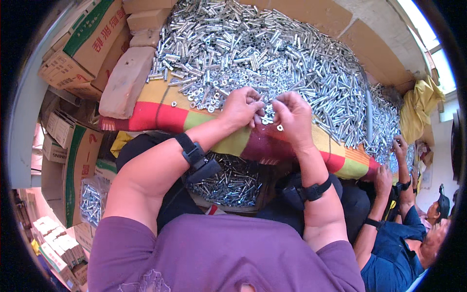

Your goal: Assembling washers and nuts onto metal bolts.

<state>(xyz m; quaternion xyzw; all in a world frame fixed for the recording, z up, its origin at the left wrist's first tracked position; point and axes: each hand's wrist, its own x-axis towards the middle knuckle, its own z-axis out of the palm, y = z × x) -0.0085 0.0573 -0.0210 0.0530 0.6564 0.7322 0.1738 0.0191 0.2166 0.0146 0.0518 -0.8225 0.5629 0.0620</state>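
My left hand (242, 107) is at the near edge of a big heap of silvery metal bolts and sleeves (301, 63), its thumb and fingers pinched together. Close beside it, my right hand (293, 118) is also closed in a pinch, fingertips turned toward the left. Whatever small piece either hand holds is too small to make out. Loose nuts and washers (198, 97) lie around my left hand. A single washer (279, 128) rests by my right fingers. Under the heap's front edge is a checked cloth (224, 142) in red, yellow and green.
Below the cloth, a container of finished-looking bolts (228, 187) sits between my knees. A brick-like block (127, 82) bounds the heap at left, near cardboard boxes (92, 44). A clear bag of bolts (91, 200) stands lower left. At right, a co-worker's hands (383, 180) reach the heap.
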